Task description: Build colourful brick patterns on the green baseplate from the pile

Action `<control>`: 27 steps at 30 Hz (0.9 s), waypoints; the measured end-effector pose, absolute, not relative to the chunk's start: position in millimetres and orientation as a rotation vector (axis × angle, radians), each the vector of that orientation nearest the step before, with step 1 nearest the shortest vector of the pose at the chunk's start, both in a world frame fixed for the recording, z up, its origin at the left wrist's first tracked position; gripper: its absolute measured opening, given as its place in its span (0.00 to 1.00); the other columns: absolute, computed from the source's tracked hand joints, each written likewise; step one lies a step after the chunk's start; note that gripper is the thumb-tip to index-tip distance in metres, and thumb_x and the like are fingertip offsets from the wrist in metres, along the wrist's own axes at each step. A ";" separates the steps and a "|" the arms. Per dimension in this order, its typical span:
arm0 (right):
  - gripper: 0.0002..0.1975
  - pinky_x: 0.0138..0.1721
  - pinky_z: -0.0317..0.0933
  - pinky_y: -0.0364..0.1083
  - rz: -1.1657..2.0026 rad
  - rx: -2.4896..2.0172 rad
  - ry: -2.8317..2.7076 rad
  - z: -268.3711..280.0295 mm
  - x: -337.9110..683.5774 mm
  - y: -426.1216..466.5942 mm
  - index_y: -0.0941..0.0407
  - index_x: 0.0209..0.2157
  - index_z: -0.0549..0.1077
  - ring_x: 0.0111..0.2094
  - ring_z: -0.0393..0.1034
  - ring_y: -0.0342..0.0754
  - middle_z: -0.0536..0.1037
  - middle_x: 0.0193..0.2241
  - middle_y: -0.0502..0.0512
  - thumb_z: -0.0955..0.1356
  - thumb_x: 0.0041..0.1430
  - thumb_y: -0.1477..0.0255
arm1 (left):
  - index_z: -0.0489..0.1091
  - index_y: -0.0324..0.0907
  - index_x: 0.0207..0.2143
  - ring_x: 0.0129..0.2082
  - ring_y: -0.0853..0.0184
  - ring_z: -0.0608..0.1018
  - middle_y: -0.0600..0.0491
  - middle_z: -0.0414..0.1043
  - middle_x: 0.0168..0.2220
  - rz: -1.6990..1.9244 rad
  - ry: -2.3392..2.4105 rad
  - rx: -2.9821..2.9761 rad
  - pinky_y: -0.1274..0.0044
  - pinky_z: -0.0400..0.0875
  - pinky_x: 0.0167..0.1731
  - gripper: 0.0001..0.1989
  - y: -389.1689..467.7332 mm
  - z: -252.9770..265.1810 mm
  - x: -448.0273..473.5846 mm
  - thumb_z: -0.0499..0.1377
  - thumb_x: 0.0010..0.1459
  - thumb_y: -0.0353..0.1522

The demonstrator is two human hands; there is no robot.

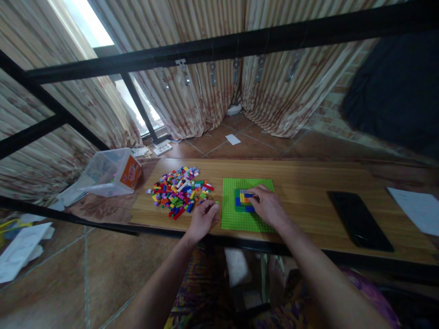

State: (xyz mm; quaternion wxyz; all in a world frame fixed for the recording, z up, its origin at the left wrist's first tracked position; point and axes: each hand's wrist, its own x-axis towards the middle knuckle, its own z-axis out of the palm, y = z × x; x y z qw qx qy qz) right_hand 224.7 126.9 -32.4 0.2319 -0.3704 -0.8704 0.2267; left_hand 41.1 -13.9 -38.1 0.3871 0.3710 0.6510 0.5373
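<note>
A green studded baseplate (230,218) lies on the wooden board, bearing a low square build of toy bricks (242,199) in blue, green, yellow and orange. Over the right side of this build is my right hand (269,205), its thumb and fingers pinched at a small blue brick (249,195). My left hand (203,219) rests with curled fingers between the baseplate and a loose heap of mixed bricks (181,187). Something small and yellow-green shows at the left fingertips; whether it is gripped I cannot tell for sure.
A clear plastic tub (106,171) with an orange label stands left of the heap. To the right lie a black phone-like slab (360,219) and white paper (414,210). A dark metal bar (219,50) with hooks crosses beyond the wooden board (302,183).
</note>
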 end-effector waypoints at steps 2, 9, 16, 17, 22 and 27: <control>0.12 0.45 0.62 0.51 0.574 -1.127 -2.275 -33.5 226.3 130.2 0.57 0.40 0.74 0.41 0.69 0.52 0.74 0.39 0.59 0.63 0.57 0.71 | 0.66 0.40 0.26 0.19 0.74 0.67 0.60 0.62 0.19 1.362 1.662 0.952 0.82 0.66 0.21 0.15 -14.0 -39.4 40.4 0.57 0.54 0.43; 0.25 0.53 0.56 0.56 0.499 -1.424 -2.184 -47.7 222.5 133.1 0.63 0.51 0.69 0.51 0.63 0.59 0.72 0.46 0.68 0.62 0.59 0.60 | 0.66 0.40 0.28 0.18 0.74 0.68 0.60 0.63 0.19 1.350 1.674 0.973 0.82 0.66 0.22 0.14 -14.1 -41.3 38.7 0.57 0.55 0.42; 0.29 0.54 0.52 0.57 0.416 -1.500 -2.251 -54.1 217.8 124.7 0.62 0.54 0.66 0.55 0.57 0.61 0.67 0.52 0.68 0.64 0.56 0.58 | 0.65 0.40 0.27 0.19 0.74 0.67 0.60 0.62 0.19 1.378 1.637 0.927 0.81 0.68 0.21 0.15 -14.7 -38.8 40.6 0.58 0.54 0.43; 0.29 0.54 0.52 0.57 0.419 -1.511 -2.246 -54.4 217.6 123.9 0.61 0.54 0.66 0.55 0.57 0.61 0.66 0.53 0.68 0.65 0.56 0.58 | 0.66 0.40 0.28 0.19 0.74 0.67 0.60 0.62 0.19 1.384 1.632 0.914 0.81 0.68 0.21 0.15 -14.8 -38.3 40.9 0.58 0.53 0.43; 0.28 0.54 0.51 0.59 0.425 -1.491 -2.214 -57.7 217.7 120.0 0.59 0.54 0.66 0.55 0.56 0.62 0.65 0.54 0.67 0.64 0.56 0.58 | 0.66 0.40 0.29 0.18 0.75 0.67 0.61 0.62 0.19 1.385 1.609 0.875 0.82 0.66 0.20 0.15 -15.7 -39.6 41.1 0.59 0.53 0.44; 0.28 0.53 0.52 0.62 0.432 -1.459 -2.184 -62.6 217.5 116.7 0.58 0.55 0.65 0.55 0.56 0.63 0.65 0.54 0.67 0.64 0.57 0.58 | 0.67 0.40 0.32 0.17 0.75 0.67 0.60 0.63 0.19 1.373 1.608 0.824 0.82 0.66 0.20 0.16 -15.7 -43.2 40.3 0.59 0.53 0.45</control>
